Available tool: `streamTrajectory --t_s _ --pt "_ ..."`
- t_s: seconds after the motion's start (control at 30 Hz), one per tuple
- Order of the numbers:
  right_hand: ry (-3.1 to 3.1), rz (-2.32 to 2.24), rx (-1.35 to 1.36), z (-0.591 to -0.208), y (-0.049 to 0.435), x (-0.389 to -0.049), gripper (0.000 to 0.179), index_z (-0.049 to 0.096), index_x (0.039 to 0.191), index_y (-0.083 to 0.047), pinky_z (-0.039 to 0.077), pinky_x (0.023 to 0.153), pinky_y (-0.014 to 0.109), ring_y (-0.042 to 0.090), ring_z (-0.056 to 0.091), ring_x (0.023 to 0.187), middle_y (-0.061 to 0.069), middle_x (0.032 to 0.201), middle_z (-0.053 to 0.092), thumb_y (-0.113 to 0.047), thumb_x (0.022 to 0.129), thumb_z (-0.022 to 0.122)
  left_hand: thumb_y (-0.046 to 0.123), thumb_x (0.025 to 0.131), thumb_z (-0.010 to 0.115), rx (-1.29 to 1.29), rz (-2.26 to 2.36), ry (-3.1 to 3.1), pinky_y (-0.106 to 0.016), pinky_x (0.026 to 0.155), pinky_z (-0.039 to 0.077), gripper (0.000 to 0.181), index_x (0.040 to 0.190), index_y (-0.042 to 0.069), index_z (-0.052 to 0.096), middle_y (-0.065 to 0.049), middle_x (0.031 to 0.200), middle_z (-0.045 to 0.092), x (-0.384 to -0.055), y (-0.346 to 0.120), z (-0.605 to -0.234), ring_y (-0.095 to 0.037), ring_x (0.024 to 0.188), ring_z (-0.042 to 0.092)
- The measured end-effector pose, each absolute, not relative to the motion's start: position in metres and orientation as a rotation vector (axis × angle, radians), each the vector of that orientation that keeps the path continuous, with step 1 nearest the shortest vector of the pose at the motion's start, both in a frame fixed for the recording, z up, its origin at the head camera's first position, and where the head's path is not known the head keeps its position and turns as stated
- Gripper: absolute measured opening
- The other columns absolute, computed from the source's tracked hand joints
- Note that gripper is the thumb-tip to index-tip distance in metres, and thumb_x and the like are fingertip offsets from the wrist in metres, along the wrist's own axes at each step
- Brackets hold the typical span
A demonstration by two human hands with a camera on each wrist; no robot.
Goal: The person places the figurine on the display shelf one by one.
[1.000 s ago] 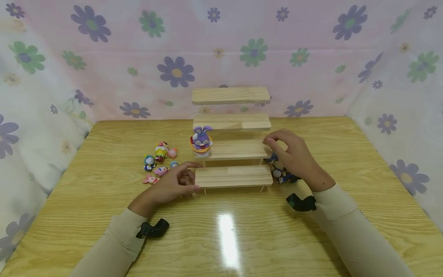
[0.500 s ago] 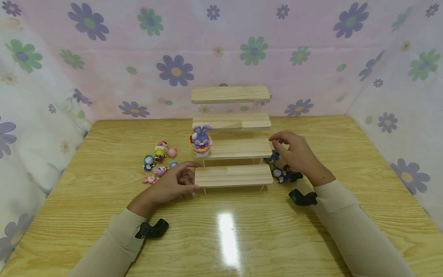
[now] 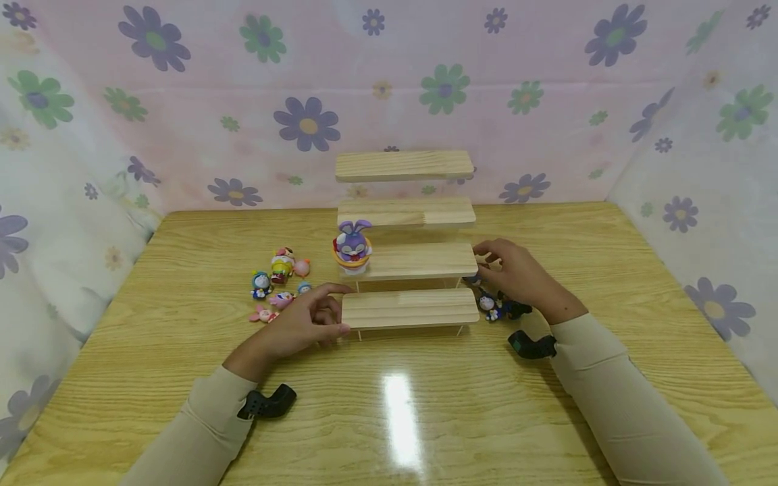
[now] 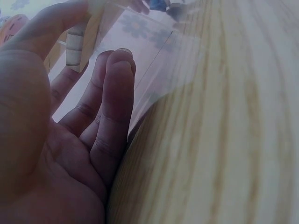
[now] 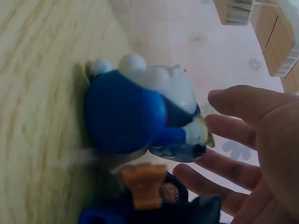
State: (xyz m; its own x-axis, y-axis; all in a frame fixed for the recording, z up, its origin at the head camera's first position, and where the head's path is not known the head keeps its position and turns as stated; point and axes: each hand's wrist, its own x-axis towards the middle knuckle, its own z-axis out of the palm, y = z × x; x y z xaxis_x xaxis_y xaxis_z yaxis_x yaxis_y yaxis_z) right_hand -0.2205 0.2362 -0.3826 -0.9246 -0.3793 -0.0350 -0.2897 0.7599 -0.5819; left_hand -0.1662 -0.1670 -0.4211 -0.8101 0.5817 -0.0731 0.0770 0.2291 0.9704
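Observation:
A tiered display stand (image 3: 410,309) with pale wooden shelves on clear supports stands mid-table. My left hand (image 3: 296,325) holds the left end of its lowest shelf, thumb at the front edge and index finger at the back. In the left wrist view the other fingers curl beside the clear panel (image 4: 145,58). Right of the stand, my right hand (image 3: 516,273) is lowered over dark blue figurines (image 3: 489,306). In the right wrist view its parted fingers reach beside a blue-and-white figurine (image 5: 126,112). A purple rabbit figurine (image 3: 352,251) sits at the left of the second shelf.
Several small figurines lie left of the stand, among them a yellow one (image 3: 281,266) and a pink one (image 3: 263,314). A flowered cloth (image 3: 389,88) hangs behind and at both sides of the wooden table (image 3: 340,418).
My right hand has moved from the second shelf's right end outward, then down toward the dark blue figurines. My left hand keeps its place on the lowest shelf.

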Motion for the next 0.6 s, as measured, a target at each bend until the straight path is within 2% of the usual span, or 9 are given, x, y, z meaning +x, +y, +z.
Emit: streamTrajectory --t_s 0.27,0.43,0.6 --pt "2.780 -0.839 -0.541 -0.3852 0.2369 -0.2196 0.046 0.051 0.139 0.004 0.053 0.093 0.054 0.042 0.058 0.118 0.025 0.137 0.052 -0.012 0.098 0.063 0.014 0.093 0.073 0.610 1.608 2.085 -0.034 0.056 0.055 0.061 0.146 0.013 0.044 -0.012 0.096 0.059 -0.1650 -0.1670 -0.4204 -0.017 0.064 0.062" --pt "2.800 -0.779 -0.607 -0.3868 0.2369 -0.2200 0.052 0.053 0.137 0.005 0.056 0.083 0.049 0.036 0.065 0.102 0.027 0.134 0.053 -0.022 0.095 0.070 0.013 0.093 0.072 0.624 1.611 2.086 -0.034 0.056 0.055 0.060 0.146 0.012 0.044 -0.012 0.095 0.059 -0.1656 -0.1673 -0.4212 -0.017 0.064 0.062" --pt "2.804 -0.754 -0.628 -0.3868 0.2385 -0.2197 0.052 0.055 0.135 0.006 0.057 0.081 0.048 0.033 0.068 0.095 0.028 0.132 0.054 -0.024 0.095 0.070 0.012 0.093 0.072 0.631 1.619 2.078 -0.035 0.056 0.056 0.060 0.146 0.011 0.044 -0.012 0.093 0.059 -0.1669 -0.1670 -0.4229 -0.017 0.065 0.063"
